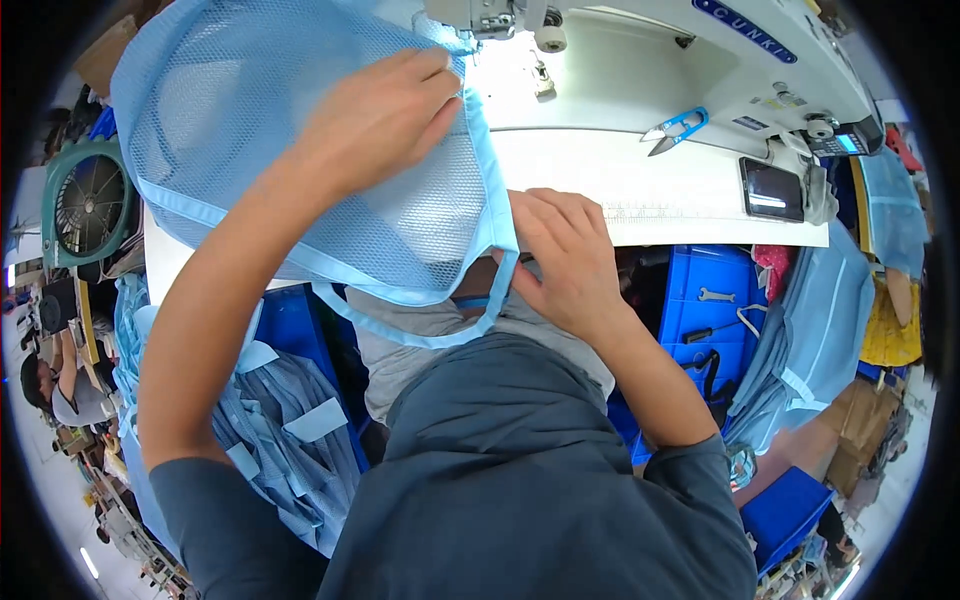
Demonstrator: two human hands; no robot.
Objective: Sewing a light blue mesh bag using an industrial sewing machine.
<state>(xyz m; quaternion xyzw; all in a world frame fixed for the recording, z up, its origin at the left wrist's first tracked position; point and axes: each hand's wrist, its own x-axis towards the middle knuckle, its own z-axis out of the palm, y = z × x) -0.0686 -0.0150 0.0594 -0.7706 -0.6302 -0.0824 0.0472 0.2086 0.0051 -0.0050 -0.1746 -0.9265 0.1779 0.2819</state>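
A light-blue mesh bag (420, 235) with smooth fabric binding and a strap loop (420, 338) spreads over the left of the sewing table and hangs toward my lap. Its bound edge runs up to the needle area of a white sewing machine (490, 22). My left hand (385, 120) lies over the mesh, with fingers curled on the bound edge just below the presser foot. Lower down, my right hand (568, 255) grips the corner of the binding between thumb and fingers, resting at the table's front edge. Its fingertips are partly hidden.
Blue-handled thread snips (677, 130) and a phone (772, 190) lie on the white table (640, 190). Blue bins (705, 300) with tools stand below at right. Stacked blue mesh pieces (805, 340) hang at right; more fabric (290, 430) fills the left side. A green fan (88, 203) stands far left.
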